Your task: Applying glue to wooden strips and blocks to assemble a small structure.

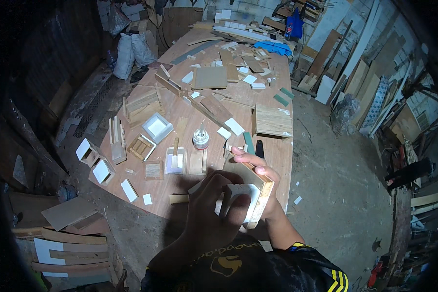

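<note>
My right hand (272, 176) grips a flat wooden board (264, 193) from its right side, fingers curled over the upper edge. The board is held tilted above the near edge of the worktable. My left hand (210, 195), mostly in shadow, pinches a small white block (243, 188) against the face of the board. Part of that block hides behind my fingers. Beyond my hands on the table stands an open jar of white paste (200, 140) with a stick in it. Left of the jar lies a small wooden frame with a white panel (175, 162).
The worktable (278, 152) carries small wooden boxes (158, 127), a larger wooden box (272, 121), a square panel (210, 78) and scattered offcuts. Planks (323, 53) lean on the right wall. White sacks (124, 56) stand at the far left, and curved boards (73, 247) lie near left.
</note>
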`<act>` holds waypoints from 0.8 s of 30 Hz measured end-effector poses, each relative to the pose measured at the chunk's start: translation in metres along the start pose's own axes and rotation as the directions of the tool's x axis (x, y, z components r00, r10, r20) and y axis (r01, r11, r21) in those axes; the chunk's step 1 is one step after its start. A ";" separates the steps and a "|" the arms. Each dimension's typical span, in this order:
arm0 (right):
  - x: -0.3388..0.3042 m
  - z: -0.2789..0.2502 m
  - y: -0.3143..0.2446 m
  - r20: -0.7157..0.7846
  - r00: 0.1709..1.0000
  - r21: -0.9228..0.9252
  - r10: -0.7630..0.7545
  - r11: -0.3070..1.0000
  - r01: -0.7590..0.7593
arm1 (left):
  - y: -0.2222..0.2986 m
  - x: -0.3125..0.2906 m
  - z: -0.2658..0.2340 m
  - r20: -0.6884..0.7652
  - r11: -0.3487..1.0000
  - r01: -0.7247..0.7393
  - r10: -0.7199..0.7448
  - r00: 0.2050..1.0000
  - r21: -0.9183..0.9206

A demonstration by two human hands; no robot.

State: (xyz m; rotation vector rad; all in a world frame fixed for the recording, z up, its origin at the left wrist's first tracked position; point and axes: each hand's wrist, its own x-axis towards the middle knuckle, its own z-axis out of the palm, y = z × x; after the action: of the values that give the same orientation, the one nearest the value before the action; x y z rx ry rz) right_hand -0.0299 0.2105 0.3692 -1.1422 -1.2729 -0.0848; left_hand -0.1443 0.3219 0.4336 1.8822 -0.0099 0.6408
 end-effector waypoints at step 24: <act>0.000 -0.002 -0.002 0.012 1.000 0.000 0.007 1.000 -0.007 | 0.002 0.000 0.004 -0.015 0.999 0.047 -0.047 0.999 -0.015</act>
State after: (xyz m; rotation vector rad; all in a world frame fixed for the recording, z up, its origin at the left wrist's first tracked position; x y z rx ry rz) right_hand -0.0294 0.2084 0.3706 -1.1484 -1.2793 -0.0726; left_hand -0.1428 0.3172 0.4346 1.8582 0.0395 0.6216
